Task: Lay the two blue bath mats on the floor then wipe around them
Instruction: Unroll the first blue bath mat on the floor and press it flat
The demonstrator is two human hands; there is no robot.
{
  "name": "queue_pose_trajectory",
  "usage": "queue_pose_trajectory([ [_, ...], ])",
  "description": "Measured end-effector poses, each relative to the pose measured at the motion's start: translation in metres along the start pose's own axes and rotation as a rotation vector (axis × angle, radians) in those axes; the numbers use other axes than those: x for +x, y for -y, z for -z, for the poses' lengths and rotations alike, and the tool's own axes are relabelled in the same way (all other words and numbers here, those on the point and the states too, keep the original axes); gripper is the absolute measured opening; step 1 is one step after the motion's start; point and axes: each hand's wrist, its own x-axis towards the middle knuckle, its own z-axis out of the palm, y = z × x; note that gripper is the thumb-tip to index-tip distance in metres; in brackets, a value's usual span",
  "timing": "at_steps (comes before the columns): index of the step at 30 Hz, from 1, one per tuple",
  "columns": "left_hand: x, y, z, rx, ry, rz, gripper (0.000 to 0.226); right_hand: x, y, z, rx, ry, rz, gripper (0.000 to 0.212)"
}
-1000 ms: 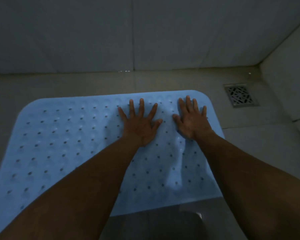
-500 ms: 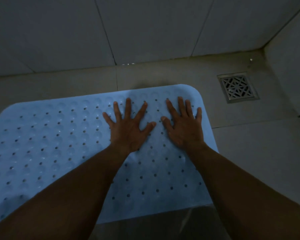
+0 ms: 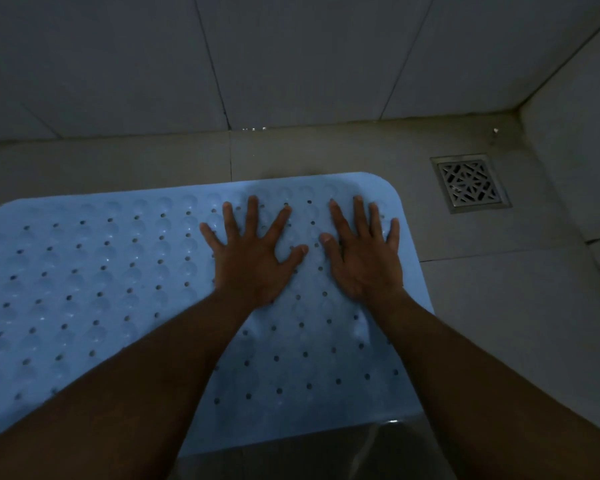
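A light blue bath mat [image 3: 94,282] with rows of small holes and round bumps lies flat on the tiled floor, its left part running out of view. My left hand [image 3: 253,258] presses flat on the mat near its far right corner, fingers spread and straight. My right hand [image 3: 364,254] lies flat beside it, closer to the mat's right edge, fingers straight. Only one mat is in view. No cloth or wiper shows.
A square metal floor drain [image 3: 470,181] sits in the floor to the right of the mat's far corner. Tiled walls [image 3: 291,57] rise just behind the mat and at the right. Bare floor tiles [image 3: 499,306] lie to the mat's right.
The view has tilted down and shifted; the mat sits lower and further left in frame. Both hands stay pressed flat on the mat, with fingers spread slightly wider.
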Motion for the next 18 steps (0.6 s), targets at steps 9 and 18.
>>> queue_pose_trajectory([
  [9, -0.004, 0.025, 0.031, -0.203, 0.118, -0.072, 0.071, 0.000, 0.024, 0.028, 0.032, 0.237, -0.148, 0.065],
  [18, -0.154, 0.204, 0.017, -0.151, -0.227, 0.087, 0.069, -0.079, 0.209, 0.010, 0.118, 0.144, 0.125, 0.068],
])
